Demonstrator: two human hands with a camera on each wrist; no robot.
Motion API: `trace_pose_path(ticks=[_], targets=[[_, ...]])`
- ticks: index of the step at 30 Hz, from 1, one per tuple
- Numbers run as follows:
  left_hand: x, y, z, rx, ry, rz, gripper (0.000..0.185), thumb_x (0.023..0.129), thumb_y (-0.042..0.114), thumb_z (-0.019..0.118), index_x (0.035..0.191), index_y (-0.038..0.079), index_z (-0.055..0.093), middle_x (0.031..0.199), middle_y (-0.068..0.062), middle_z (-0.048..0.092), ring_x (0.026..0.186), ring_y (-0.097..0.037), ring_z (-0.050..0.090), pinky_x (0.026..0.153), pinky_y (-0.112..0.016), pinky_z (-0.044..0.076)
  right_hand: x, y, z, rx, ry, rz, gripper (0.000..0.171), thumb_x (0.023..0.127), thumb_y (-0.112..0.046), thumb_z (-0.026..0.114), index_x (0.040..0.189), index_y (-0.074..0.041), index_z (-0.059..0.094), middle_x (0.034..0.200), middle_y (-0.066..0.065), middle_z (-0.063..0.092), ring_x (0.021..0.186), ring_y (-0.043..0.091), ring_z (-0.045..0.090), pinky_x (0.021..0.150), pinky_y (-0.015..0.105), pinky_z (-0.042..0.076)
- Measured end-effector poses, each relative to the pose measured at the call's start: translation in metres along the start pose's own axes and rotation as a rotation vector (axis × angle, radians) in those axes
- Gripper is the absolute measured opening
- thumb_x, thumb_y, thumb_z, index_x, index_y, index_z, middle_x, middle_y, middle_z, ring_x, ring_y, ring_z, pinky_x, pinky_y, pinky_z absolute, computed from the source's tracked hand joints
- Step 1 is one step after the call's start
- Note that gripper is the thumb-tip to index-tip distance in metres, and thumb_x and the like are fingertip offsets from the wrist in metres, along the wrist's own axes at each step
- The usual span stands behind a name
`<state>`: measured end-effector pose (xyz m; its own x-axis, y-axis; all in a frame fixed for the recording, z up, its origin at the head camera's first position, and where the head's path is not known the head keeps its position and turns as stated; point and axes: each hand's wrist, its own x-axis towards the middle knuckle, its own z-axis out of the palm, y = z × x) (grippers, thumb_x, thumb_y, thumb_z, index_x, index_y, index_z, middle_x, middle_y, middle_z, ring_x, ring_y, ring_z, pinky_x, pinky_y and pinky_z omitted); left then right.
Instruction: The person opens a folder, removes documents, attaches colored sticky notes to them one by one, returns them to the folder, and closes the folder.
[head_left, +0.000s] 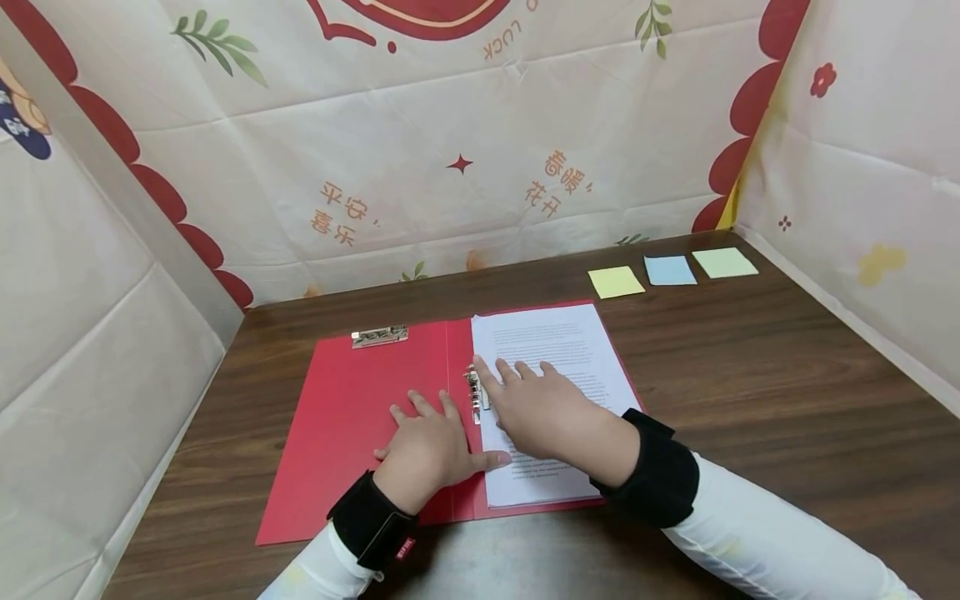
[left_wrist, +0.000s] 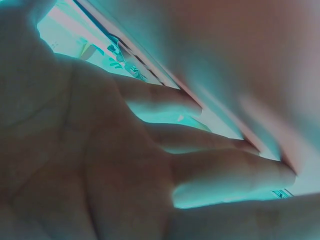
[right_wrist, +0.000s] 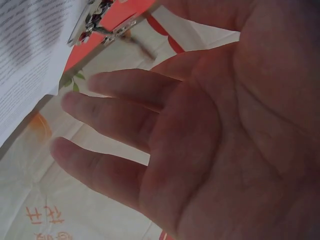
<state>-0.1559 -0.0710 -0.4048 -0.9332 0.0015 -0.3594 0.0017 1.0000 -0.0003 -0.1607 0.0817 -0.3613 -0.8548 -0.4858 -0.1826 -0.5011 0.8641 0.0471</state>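
Observation:
A red folder (head_left: pixel 367 392) lies spread out flat, with a stack of printed white paper (head_left: pixel 532 333) on its right half. Near the fold, a metal clip (head_left: pixel 473 392) runs along the paper's left edge. My left hand (head_left: pixel 427 454) is over the red cover with fingers spread, its thumb reaching across to the paper's lower left edge. Over the middle of the sheets is my right hand (head_left: pixel 547 417), fingers extended and its thumb close to the clip. Straight fingers also show on the left hand (left_wrist: pixel 125 155) and the right hand (right_wrist: pixel 200 135) in the wrist views.
A second metal clip (head_left: pixel 379 337) sits at the top of the folder's left cover. Yellow (head_left: pixel 617 282), blue (head_left: pixel 670 271) and green sticky notes (head_left: pixel 724 262) lie at the back right of the wooden table (head_left: pixel 750 375). Printed cloth walls (head_left: pixel 420 125) surround the table's back and sides.

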Motion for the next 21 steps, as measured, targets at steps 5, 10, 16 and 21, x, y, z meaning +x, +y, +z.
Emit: trace_pose_path(ticks=[5,10,16,21], targets=[[0.001,-0.001,0.000,-0.011,-0.004,-0.007,0.123,0.076,0.080,0.075,0.168,0.011,0.031,0.170,-0.033,0.028,0.155,-0.060,0.030,0.087,-0.077,0.056,-0.004,0.009,-0.004,0.066,-0.076,0.047,0.091,0.092,-0.040,0.081,0.166,-0.012,0.037,0.159,0.020,0.055,0.147,0.040,0.056,0.119,0.062,0.046],[0.001,-0.002,0.000,-0.003,-0.005,-0.002,0.124,0.076,0.081,0.075,0.168,0.011,0.030,0.170,-0.032,0.028,0.155,-0.060,0.029,0.086,-0.077,0.056,-0.005,0.011,-0.004,0.051,-0.115,-0.018,0.084,0.092,-0.038,0.081,0.165,-0.023,0.042,0.162,0.019,0.052,0.148,0.040,0.054,0.117,0.061,0.048],[0.001,-0.001,0.000,0.009,0.002,0.006,0.124,0.076,0.082,0.073,0.169,0.012,0.030,0.171,-0.032,0.027,0.155,-0.061,0.029,0.084,-0.079,0.055,0.007,0.006,0.002,0.008,-0.035,-0.119,0.079,0.092,-0.042,0.081,0.162,-0.027,0.047,0.168,0.012,0.045,0.152,0.042,0.049,0.117,0.062,0.048],[-0.001,-0.001,0.000,0.008,0.011,0.005,0.124,0.076,0.083,0.073,0.168,0.012,0.031,0.170,-0.032,0.028,0.155,-0.061,0.030,0.084,-0.078,0.055,0.020,0.005,0.008,-0.033,-0.027,-0.085,0.085,0.094,-0.045,0.078,0.165,-0.020,0.040,0.173,0.009,0.039,0.155,0.040,0.044,0.118,0.065,0.046]])
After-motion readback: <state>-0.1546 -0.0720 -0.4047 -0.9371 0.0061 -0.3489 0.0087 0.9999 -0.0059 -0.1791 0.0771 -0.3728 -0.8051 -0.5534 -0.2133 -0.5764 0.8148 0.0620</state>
